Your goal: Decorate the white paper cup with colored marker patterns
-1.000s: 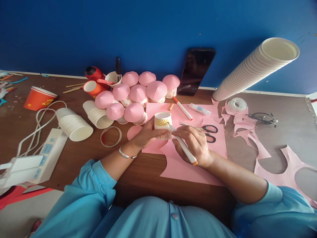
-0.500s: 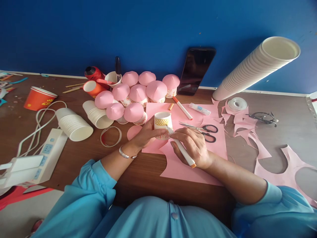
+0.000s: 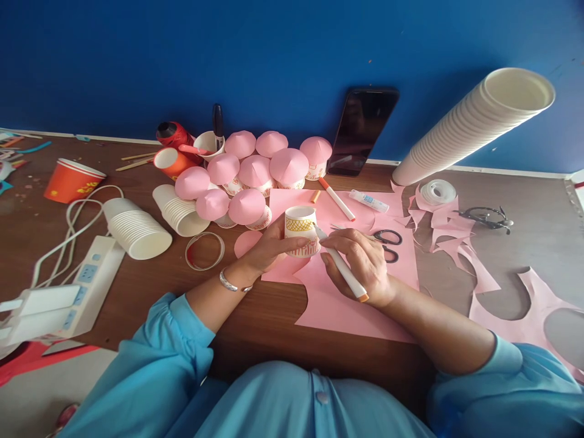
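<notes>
My left hand [image 3: 270, 248] is closed around a short white paper cup [image 3: 301, 218], thumb across its front. A yellow lattice band and reddish strokes are drawn on the cup's side. Between the fingers of my right hand [image 3: 360, 261] is a white marker [image 3: 344, 275] with an orange end cap, its tip at the right edge of the yellow band. Under both hands lies pink paper [image 3: 360, 316]. Black-handled scissors [image 3: 387, 237] rest just beyond my right hand, their blades mostly hidden by it. An orange-tipped marker [image 3: 337, 199] and its loose cap-like piece [image 3: 315, 196] lie behind the cup.
Several small cups with pink cone tops [image 3: 255, 171] stand at the back, beside a leaning phone [image 3: 364, 131]. A tall cup stack [image 3: 469, 128] leans at right, near a tape roll [image 3: 438, 191] and paper scraps [image 3: 493, 316]. At left are cup stacks [image 3: 137, 228] and a power strip [image 3: 93, 280].
My right hand and the marker have shifted slightly right and up, the tip moving toward the right end of the yellow band. My left hand and the cup are nearly still.
</notes>
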`<act>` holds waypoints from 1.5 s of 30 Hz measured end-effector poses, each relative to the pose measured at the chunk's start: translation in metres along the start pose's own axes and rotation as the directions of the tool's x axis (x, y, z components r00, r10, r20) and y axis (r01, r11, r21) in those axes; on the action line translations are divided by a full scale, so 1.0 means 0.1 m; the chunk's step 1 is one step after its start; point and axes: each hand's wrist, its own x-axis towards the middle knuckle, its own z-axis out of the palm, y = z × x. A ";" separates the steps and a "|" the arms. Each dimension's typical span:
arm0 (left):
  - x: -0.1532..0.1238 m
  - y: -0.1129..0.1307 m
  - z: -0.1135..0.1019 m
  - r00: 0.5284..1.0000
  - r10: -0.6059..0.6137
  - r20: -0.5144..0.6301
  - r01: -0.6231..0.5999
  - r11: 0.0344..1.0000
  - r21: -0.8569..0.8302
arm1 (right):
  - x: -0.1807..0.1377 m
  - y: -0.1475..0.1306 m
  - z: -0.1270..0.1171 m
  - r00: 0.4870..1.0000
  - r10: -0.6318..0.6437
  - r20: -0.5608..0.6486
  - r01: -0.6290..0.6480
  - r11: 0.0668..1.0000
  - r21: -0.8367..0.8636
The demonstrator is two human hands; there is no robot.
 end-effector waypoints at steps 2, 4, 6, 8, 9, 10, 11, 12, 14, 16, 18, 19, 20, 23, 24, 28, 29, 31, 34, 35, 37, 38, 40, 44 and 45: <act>0.00 -0.01 -0.01 1.000 0.001 -0.002 -0.001 1.000 -0.007 | 0.00 0.00 0.00 1.000 -0.006 -0.005 0.006 1.000 0.000; 0.01 -0.02 -0.01 1.000 0.004 -0.006 -0.004 1.000 -0.006 | 0.00 -0.01 0.01 1.000 -0.009 -0.007 0.009 1.000 0.000; 0.01 -0.02 -0.02 1.000 0.008 -0.008 -0.008 1.000 -0.002 | 0.00 -0.01 0.01 1.000 -0.009 -0.004 0.009 1.000 -0.002; 0.01 -0.01 -0.02 1.000 0.009 -0.012 -0.009 1.000 0.001 | 0.00 -0.01 0.01 1.000 -0.005 0.001 0.005 1.000 -0.001; 0.01 -0.01 -0.01 1.000 0.009 -0.012 -0.009 1.000 0.001 | 0.00 -0.01 0.01 1.000 -0.002 0.002 0.002 1.000 0.000; 0.01 -0.01 -0.01 1.000 0.007 -0.011 -0.007 1.000 0.001 | -0.01 -0.01 0.01 1.000 -0.001 0.002 0.001 1.000 0.000; 0.01 -0.01 -0.01 1.000 0.008 -0.010 -0.008 1.000 0.000 | -0.01 -0.01 0.01 1.000 -0.001 0.002 0.001 1.000 0.001; 0.01 -0.01 -0.01 1.000 0.009 -0.008 -0.009 1.000 0.000 | -0.01 -0.01 0.01 1.000 -0.001 0.003 0.001 1.000 0.000; 0.01 -0.01 0.00 1.000 0.010 -0.008 -0.010 1.000 -0.002 | -0.02 -0.01 0.01 1.000 -0.004 0.009 0.005 1.000 -0.003; 0.01 -0.01 0.00 1.000 0.008 -0.020 -0.008 1.000 -0.001 | -0.03 -0.02 0.02 1.000 -0.003 0.016 0.003 1.000 0.002; 0.01 -0.02 -0.01 1.000 0.008 -0.028 -0.008 1.000 0.001 | -0.03 -0.03 0.03 1.000 0.000 0.018 0.000 1.000 0.015; 0.00 -0.02 -0.01 0.999 0.011 -0.030 -0.011 1.000 0.000 | -0.04 -0.03 0.03 1.000 0.000 0.019 -0.001 1.000 0.022; 0.00 -0.03 -0.02 1.000 0.012 -0.029 -0.012 1.000 -0.001 | -0.04 -0.04 0.03 1.000 0.000 0.017 -0.001 1.000 0.026; 0.00 -0.03 -0.02 0.999 0.009 -0.033 -0.009 1.000 -0.004 | -0.05 -0.04 0.04 1.000 0.000 0.012 0.000 1.000 0.027; 0.00 -0.04 -0.03 0.999 0.004 -0.036 -0.004 1.000 -0.003 | -0.05 -0.04 0.04 1.000 0.000 0.013 -0.001 1.000 0.024; 0.01 -0.04 -0.03 0.999 0.001 -0.041 -0.002 1.000 -0.001 | -0.06 -0.04 0.04 0.999 -0.011 0.030 0.011 1.000 0.020; 0.01 -0.04 -0.03 0.999 0.003 -0.042 -0.003 1.000 -0.001 | -0.06 -0.04 0.04 0.999 -0.014 0.032 0.013 1.000 0.021; 0.01 -0.04 -0.03 0.999 0.002 -0.042 -0.002 1.000 -0.002 | -0.06 -0.05 0.03 0.999 -0.017 0.032 0.016 1.000 0.022; 0.00 -0.02 -0.02 0.999 -0.001 -0.037 0.001 1.000 0.000 | -0.06 -0.05 0.03 0.999 -0.020 0.033 0.019 1.000 0.019; 0.00 -0.01 -0.01 0.999 0.000 -0.038 0.000 1.000 0.004 | -0.06 -0.05 0.03 0.999 -0.018 0.034 0.018 1.000 0.019; 0.00 0.01 0.01 0.999 0.007 -0.043 -0.006 1.000 0.014 | -0.06 -0.05 0.03 0.999 -0.015 0.030 0.015 1.000 0.025; 0.00 0.01 0.02 0.999 0.009 -0.045 -0.009 1.000 0.018 | -0.06 -0.05 0.03 1.000 -0.013 0.028 0.013 0.999 0.030; 0.00 0.02 0.03 0.999 0.010 -0.039 -0.010 1.000 0.020 | -0.06 -0.05 0.03 1.000 -0.012 0.023 0.011 0.999 0.037; 0.01 0.01 0.01 1.000 0.018 -0.019 -0.017 0.999 0.027 | -0.05 -0.03 0.02 1.000 0.002 0.008 -0.002 1.000 0.023; 0.01 0.01 0.01 1.000 0.018 -0.016 -0.017 0.999 0.030 | -0.05 -0.02 0.02 1.000 0.007 0.005 -0.007 1.000 0.020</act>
